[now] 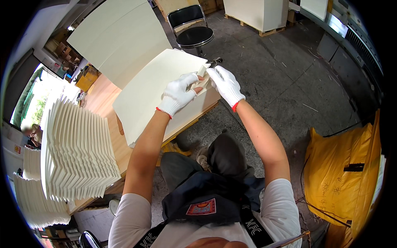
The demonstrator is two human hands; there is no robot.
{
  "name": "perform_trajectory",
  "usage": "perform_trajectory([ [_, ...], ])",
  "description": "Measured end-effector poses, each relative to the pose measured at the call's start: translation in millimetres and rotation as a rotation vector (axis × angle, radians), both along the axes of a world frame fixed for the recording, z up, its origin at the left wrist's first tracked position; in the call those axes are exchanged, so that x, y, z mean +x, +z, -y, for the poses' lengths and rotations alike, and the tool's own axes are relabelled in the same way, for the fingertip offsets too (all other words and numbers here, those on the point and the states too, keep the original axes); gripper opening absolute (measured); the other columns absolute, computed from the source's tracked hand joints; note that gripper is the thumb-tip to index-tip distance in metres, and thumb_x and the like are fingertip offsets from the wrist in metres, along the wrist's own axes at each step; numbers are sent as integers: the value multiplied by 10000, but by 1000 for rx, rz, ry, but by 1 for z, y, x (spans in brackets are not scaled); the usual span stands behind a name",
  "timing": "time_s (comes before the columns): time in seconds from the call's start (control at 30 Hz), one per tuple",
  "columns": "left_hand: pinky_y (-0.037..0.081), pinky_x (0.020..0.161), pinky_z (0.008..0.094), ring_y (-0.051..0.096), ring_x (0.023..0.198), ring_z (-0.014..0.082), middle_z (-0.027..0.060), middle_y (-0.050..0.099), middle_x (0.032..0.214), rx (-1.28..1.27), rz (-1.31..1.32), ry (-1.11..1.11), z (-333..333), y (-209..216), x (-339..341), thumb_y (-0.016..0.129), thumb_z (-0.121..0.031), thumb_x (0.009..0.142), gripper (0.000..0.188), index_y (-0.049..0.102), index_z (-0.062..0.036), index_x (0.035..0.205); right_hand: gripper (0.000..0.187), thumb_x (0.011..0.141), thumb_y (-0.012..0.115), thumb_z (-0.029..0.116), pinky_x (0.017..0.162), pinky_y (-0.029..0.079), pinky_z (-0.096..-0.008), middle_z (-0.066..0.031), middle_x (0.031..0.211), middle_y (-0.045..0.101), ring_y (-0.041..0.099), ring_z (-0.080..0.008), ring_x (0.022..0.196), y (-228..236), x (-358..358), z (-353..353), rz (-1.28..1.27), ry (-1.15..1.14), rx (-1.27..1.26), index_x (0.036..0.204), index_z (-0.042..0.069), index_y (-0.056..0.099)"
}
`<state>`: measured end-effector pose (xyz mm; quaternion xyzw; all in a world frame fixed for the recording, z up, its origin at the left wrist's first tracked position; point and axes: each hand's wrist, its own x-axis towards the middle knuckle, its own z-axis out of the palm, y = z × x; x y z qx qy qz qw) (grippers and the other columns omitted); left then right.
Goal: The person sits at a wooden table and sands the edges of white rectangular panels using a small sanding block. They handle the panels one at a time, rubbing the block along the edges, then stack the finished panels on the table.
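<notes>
A stack of large white cardboard sheets [151, 82] lies on the wooden table in front of me. Both my hands wear white knit gloves with red cuffs and meet at the stack's right-hand edge, near its far corner. My left hand [178, 93] reaches over the top sheet; its bare thumb and index fingertips close around a narrow piece of cardboard at the edge. From the right, my right hand [226, 85] grips the same edge with bent fingers. The fingers partly hide the cardboard between them, where narrow folded strips show.
Tall stacks of folded white sheets [78, 153] stand left on the wooden table [108, 103]. A large white board [124, 35] rises behind. Beyond are a black swivel chair [194, 35] and a loaded pallet [256, 16]; a yellow cover [339, 169] hangs at right, near a dark machine [339, 51].
</notes>
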<state>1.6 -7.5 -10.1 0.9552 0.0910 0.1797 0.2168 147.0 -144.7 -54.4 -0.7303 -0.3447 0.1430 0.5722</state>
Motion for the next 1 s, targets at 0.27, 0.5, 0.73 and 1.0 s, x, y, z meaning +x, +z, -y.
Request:
perform_trajectory([
  [0.27, 532, 881, 380, 678, 1004, 303, 104, 690, 1163, 108, 38, -46, 4, 2, 1, 682, -178, 851, 378, 673, -210, 1228, 535, 978, 469, 578, 752, 460, -446, -146, 788, 655, 641, -352, 801, -1, 3, 3, 100, -29, -31, 930, 68, 625],
  [0.5, 548, 886, 378, 656, 1065, 296, 66, 671, 1225, 300, 101, -57, 14, 4, -5, 668, -121, 784, 451, 662, -169, 1233, 566, 962, 448, 616, 771, 493, -493, -195, 872, 695, 673, -399, 876, 6, 17, 33, 349, -115, -298, 1018, 83, 628],
  [0.73, 549, 841, 391, 653, 1024, 308, 83, 672, 1142, 418, 242, -62, -2, -15, -3, 677, -158, 790, 326, 684, -144, 1115, 378, 929, 612, 472, 689, 534, -451, -104, 786, 671, 658, -324, 736, -16, 13, 18, 875, -105, -197, 856, 103, 651],
  [1.0, 542, 826, 408, 654, 1013, 308, 66, 674, 1139, 318, 16, 118, -15, -11, 23, 678, -214, 813, 321, 697, -169, 1129, 373, 940, 595, 461, 664, 538, -459, -112, 805, 682, 680, -323, 762, 7, 14, 16, 1043, -31, -282, 839, 106, 648],
])
